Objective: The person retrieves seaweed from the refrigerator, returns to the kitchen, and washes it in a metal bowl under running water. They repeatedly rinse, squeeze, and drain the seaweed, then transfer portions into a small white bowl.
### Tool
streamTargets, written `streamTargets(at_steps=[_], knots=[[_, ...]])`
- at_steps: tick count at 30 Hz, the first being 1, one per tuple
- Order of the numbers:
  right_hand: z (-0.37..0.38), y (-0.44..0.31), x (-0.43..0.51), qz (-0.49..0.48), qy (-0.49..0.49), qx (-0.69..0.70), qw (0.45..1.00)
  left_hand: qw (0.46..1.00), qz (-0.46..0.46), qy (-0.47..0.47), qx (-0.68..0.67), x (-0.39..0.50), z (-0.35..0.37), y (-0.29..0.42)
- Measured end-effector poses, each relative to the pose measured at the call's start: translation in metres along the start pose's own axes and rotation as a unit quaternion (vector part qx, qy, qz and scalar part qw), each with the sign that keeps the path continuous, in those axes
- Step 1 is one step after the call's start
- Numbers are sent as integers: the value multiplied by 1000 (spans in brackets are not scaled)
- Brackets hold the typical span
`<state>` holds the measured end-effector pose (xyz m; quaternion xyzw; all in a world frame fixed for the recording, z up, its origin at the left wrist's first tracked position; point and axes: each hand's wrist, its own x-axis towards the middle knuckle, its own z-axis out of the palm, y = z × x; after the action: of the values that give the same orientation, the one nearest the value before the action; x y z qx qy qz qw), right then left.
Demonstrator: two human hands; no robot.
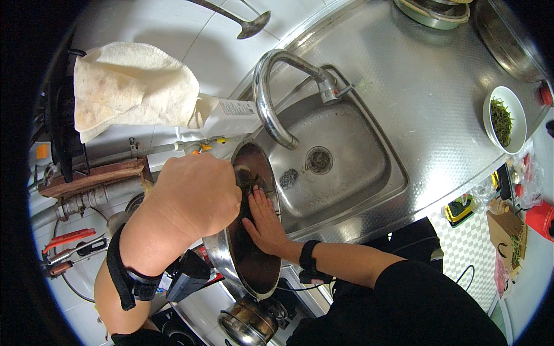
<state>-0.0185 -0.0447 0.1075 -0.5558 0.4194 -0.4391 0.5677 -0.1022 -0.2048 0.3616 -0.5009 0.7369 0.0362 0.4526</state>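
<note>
A large stainless steel basin (253,277) is tilted on its side at the left edge of the steel sink (359,142). My left hand (199,194) is closed at the basin's near left rim, its fingertips hidden behind the back of the hand. Inside the basin, my right hand (264,218) lies with thumb and fingers apart against dark wet greens (247,184) and the inner wall. Over the sink arches a chrome faucet (270,104), with no stream of water visible. Small green scraps lie by the drain (319,160).
A white bowl of green strips (502,121) stands near the counter's right edge. Metal pans (504,39) and stacked dishes (437,15) are at the upper right. A cloth (134,91) hangs left of the faucet, above pipes. A metal pot (249,322) is below the basin.
</note>
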Motion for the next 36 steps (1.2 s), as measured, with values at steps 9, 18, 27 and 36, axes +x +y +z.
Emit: streamTargets(at_steps=[9, 18, 27, 36], knots=[[-84, 35, 19, -52, -45, -184, 981, 981, -22, 2, -192, -3, 43, -48], [-199, 27, -1, -81, -244, -553, 793, 764, -118, 2, -635, -6, 212, -27], [-248, -28, 0, -8, -226, -538, 812, 664, -52, 75, -742, 27, 266, 38], [-305, -38, 28, -258, -226, -687, 641, 599, 11, 99, -795, 37, 252, 104]])
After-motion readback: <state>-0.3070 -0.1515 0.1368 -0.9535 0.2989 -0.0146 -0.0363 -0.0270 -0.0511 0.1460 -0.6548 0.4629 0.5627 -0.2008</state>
